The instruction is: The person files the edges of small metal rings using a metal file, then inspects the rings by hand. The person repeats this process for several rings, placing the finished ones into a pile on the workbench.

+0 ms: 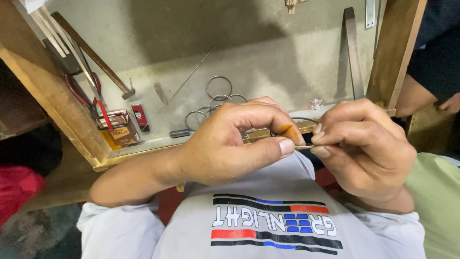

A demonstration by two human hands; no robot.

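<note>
Metal wire ring (304, 146) sits pinched between the left hand (230, 144) and right hand (366, 148), fingers clamped on it, just below the bench (268, 62) edge.

Two small packages are seen on the left of the grey worktop (268, 62), near its wooden front edge. A flat rectangular box (120, 133) in yellow-brown with a red band and a pale label patch is laid flat; a shiny metallic clasp-like piece is rested on its top end. Just right of it, apart from it, a smaller narrow red packet (140, 116) with a dark end is laid flat. Lower centre, a printed chest graphic (275, 228) is shown on a pale grey shirt: white lettering, black, red and blue stripes.
</note>
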